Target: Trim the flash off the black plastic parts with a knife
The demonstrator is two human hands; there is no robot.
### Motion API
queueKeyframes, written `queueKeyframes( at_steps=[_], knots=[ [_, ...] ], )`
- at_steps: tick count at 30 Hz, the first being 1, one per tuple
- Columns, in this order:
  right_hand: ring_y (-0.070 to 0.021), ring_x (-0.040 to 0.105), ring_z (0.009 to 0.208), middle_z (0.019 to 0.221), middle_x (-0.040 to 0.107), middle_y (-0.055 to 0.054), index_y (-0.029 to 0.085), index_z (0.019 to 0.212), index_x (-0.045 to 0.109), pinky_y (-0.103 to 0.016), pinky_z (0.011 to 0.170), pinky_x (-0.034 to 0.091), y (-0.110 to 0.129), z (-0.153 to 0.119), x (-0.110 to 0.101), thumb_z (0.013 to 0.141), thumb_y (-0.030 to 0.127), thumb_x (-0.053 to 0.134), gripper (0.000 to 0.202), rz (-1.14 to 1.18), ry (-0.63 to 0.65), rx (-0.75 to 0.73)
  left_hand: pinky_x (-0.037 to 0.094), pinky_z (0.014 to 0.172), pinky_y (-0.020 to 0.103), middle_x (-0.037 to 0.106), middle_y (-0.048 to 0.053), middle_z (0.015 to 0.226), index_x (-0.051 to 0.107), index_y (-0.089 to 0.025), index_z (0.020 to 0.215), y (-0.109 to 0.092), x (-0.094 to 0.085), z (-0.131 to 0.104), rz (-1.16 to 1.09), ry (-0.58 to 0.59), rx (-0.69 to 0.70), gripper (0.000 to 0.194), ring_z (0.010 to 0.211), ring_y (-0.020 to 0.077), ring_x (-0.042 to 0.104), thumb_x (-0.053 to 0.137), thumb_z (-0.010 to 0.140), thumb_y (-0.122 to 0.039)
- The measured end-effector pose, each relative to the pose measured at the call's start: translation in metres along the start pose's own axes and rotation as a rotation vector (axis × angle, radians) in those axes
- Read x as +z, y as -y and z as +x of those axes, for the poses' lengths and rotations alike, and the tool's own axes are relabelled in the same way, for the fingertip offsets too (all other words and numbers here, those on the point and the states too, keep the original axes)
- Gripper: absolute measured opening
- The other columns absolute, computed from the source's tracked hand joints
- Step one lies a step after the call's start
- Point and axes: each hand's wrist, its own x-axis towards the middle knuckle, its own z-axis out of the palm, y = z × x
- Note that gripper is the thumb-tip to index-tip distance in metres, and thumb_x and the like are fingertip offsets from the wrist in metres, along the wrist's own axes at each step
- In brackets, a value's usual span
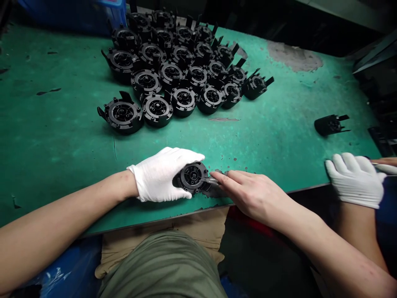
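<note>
My left hand (pixel 163 176), in a white glove, is wrapped round the side of a round black plastic housing (pixel 194 177) near the table's front edge. The housing's ribbed face with its central hub is turned up toward me. Bare and ungloved, my right hand (pixel 248 188) grips a slim silver metal tool (pixel 211 181). The tool's narrow tip meets the right side of the housing's face; whether it is a blade or tweezers I cannot tell. My right fingers partly hide the tool's handle.
Several similar black housings (pixel 157 108) stand grouped at the back of the green table (pixel 71 165). Another black housing (pixel 328 125) lies on its side at the right. A blue bin (pixel 74 14) is at the back left. A co-worker's white-gloved hand (pixel 356 178) rests at the right edge.
</note>
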Motion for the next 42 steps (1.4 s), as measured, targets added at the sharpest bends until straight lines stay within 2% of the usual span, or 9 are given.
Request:
queueKeyframes(
  at_steps=[12, 17, 21, 27, 32, 35, 39, 42],
  knots=[
    [-0.0166, 0.053, 0.066, 0.085, 0.062, -0.002, 0.011, 0.14, 0.057, -0.033, 0.059, 0.03, -0.007, 0.004, -0.005, 0.109, 0.014, 0.046, 0.033, 0.009, 0.065, -0.069, 0.05, 0.117, 0.05, 0.069, 0.013, 0.146, 0.047, -0.022, 0.157, -0.001, 0.0, 0.002, 0.002, -0.001, -0.002, 0.092, 0.136, 0.0359, 0.066, 0.092, 0.08, -0.045],
    [-0.0174, 0.056, 0.069, 0.086, 0.062, -0.003, 0.01, 0.139, 0.058, -0.033, 0.061, 0.033, -0.011, 0.01, -0.013, 0.103, 0.007, 0.048, 0.037, 0.002, 0.139, -0.122, 0.049, 0.118, 0.049, 0.068, 0.013, 0.147, 0.047, -0.023, 0.156, -0.001, 0.0, 0.001, 0.001, 0.002, -0.02, 0.091, 0.136, 0.0352, 0.066, 0.092, 0.08, -0.045],
    [-0.0183, 0.056, 0.068, 0.086, 0.064, -0.004, 0.008, 0.138, 0.059, -0.034, 0.061, 0.034, -0.019, 0.016, -0.018, 0.099, 0.004, 0.049, 0.041, -0.011, 0.149, -0.199, 0.05, 0.117, 0.049, 0.069, 0.014, 0.146, 0.05, -0.024, 0.155, -0.002, -0.001, 0.002, 0.004, -0.001, -0.027, 0.088, 0.135, 0.0356, 0.067, 0.091, 0.08, -0.046],
    [-0.0177, 0.056, 0.069, 0.086, 0.064, -0.003, 0.011, 0.13, 0.063, -0.032, 0.062, 0.038, -0.025, 0.015, -0.014, 0.11, 0.014, 0.044, 0.028, 0.048, 0.122, -0.24, 0.052, 0.116, 0.049, 0.071, 0.012, 0.145, 0.055, -0.023, 0.152, -0.002, -0.004, 0.007, -0.02, 0.011, 0.022, 0.077, 0.134, 0.0343, 0.069, 0.087, 0.083, -0.04],
    [-0.0165, 0.063, 0.073, 0.09, 0.068, -0.004, 0.014, 0.136, 0.062, -0.028, 0.066, 0.047, -0.027, 0.003, -0.01, 0.114, 0.022, 0.045, 0.028, 0.187, -0.004, -0.064, 0.052, 0.116, 0.05, 0.071, 0.012, 0.143, 0.059, -0.023, 0.146, 0.001, -0.001, 0.004, -0.056, -0.018, 0.008, 0.072, 0.131, 0.0342, 0.069, 0.088, 0.082, -0.042],
    [-0.0164, 0.068, 0.078, 0.095, 0.072, -0.005, 0.017, 0.137, 0.061, -0.027, 0.068, 0.051, -0.02, -0.009, -0.011, 0.114, 0.023, 0.048, 0.027, 0.298, -0.079, 0.078, 0.053, 0.115, 0.052, 0.07, 0.014, 0.141, 0.064, -0.023, 0.131, 0.003, 0.002, 0.001, -0.079, -0.093, 0.027, 0.061, 0.132, 0.0343, 0.068, 0.092, 0.08, -0.043],
    [-0.0157, 0.07, 0.086, 0.102, 0.075, -0.005, 0.023, 0.128, 0.064, -0.027, 0.079, 0.056, 0.017, -0.036, -0.003, 0.115, 0.026, 0.047, 0.021, 0.62, -0.096, 0.323, 0.058, 0.108, 0.049, 0.072, 0.014, 0.133, 0.067, -0.022, 0.107, 0.004, 0.003, -0.001, -0.122, -0.126, 0.015, 0.041, 0.125, 0.0318, 0.07, 0.092, 0.082, -0.042],
    [-0.0149, 0.065, 0.077, 0.087, 0.069, -0.001, 0.024, 0.102, 0.063, -0.025, 0.072, 0.055, 0.059, -0.057, 0.016, 0.116, 0.038, 0.044, 0.028, 0.967, 0.097, 0.493, 0.059, 0.107, 0.047, 0.072, 0.013, 0.129, 0.066, -0.023, 0.1, 0.002, 0.002, -0.002, -0.175, -0.144, 0.045, 0.03, 0.122, 0.0293, 0.07, 0.087, 0.086, -0.038]
  ],
)
